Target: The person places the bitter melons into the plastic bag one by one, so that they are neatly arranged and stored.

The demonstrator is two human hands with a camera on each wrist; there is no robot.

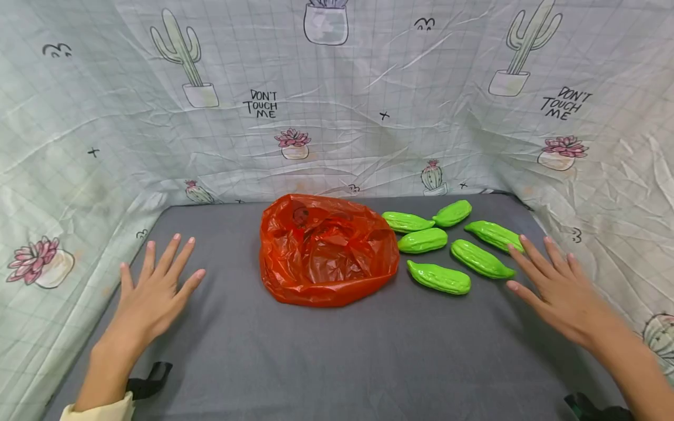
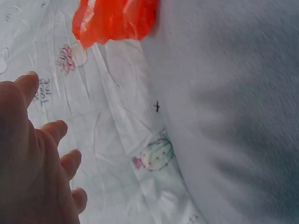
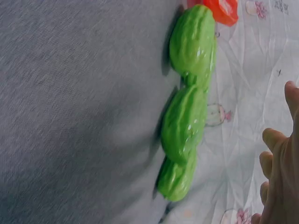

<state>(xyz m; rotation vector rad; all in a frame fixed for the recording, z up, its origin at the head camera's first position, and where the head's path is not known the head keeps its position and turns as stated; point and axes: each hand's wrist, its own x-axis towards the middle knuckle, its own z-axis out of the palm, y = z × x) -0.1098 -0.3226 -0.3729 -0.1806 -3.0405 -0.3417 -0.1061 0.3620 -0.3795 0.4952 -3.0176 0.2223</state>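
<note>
A red plastic bag (image 1: 329, 295) sits with its mouth spread wide near the middle of the table. Several glossy green bitter gourds (image 1: 439, 278) lie to its right, the leftmost close against the bag. My left hand (image 1: 155, 298) hovers over the table's left side, fingers spread, holding nothing; the bag is some way to its right. Over the right side my right hand (image 1: 571, 301) is also spread and holds nothing. Its fingertips are nearest a bitter gourd (image 1: 495, 235) at the far right, partly covering its end in the head view; whether they touch I cannot tell.
A grey cloth (image 1: 337, 362) covers the table. Pale printed fabric (image 1: 337, 76) with cactus drawings rises behind it and along both sides. Black straps (image 1: 150, 380) show at the wrists.
</note>
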